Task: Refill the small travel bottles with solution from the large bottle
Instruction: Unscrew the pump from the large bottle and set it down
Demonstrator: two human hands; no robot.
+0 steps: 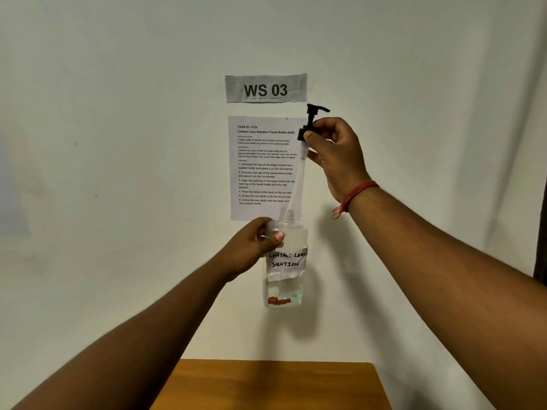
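- While both arms reach fwd, the white wall (pixel 118 143) fills most of the view, w/ a printed task sheet (pixel 263 173) under a "WS 03" sign (pixel 265 88)
- Wooden table (pixel 266 386) at bottom edge, well below the hands
- Large bottle (pixel 284 279): clear, upright, held in the air in front of the wall; handwritten "CONTACT LENS SOLUTION" label, little liquid at the bottom
- Left hand (pixel 251 247) wraps the bottle's shoulder, thumb on front
- Right hand (pixel 337 155) pinches the black pump head (pixel 310 121), raised above the neck; its clear dip tube (pixel 297 179) runs down into the opening
- Red thread (pixel 353 196) on right wrist
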